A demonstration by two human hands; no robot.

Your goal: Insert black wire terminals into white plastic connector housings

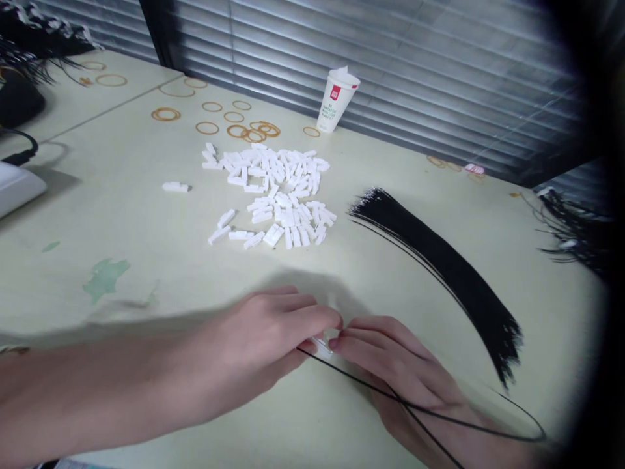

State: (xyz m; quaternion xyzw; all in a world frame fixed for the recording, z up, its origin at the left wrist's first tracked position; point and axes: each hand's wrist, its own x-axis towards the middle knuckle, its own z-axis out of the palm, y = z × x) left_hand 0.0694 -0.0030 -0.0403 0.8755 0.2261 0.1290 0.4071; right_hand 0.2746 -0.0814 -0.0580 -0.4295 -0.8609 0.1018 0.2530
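Low over the front of the table, my left hand (286,329) and my right hand (395,361) meet fingertip to fingertip. Between them shows a small white plastic connector housing (322,346), partly hidden by the fingers of both hands. A thin black wire (359,378) runs from my left fingers across my right hand, loops at the far right and comes back. Both hands are closed in a pinch. Beyond them lies a heap of white connector housings (278,172), with several more (293,225) in a nearer group.
A bundle of black wires (439,254) lies on the right of the table (161,280). Several rubber bands (254,130) are scattered behind the heap, near a paper cup (336,101). Window blinds (273,45) border the back. More wires (576,228) sit at the right edge.
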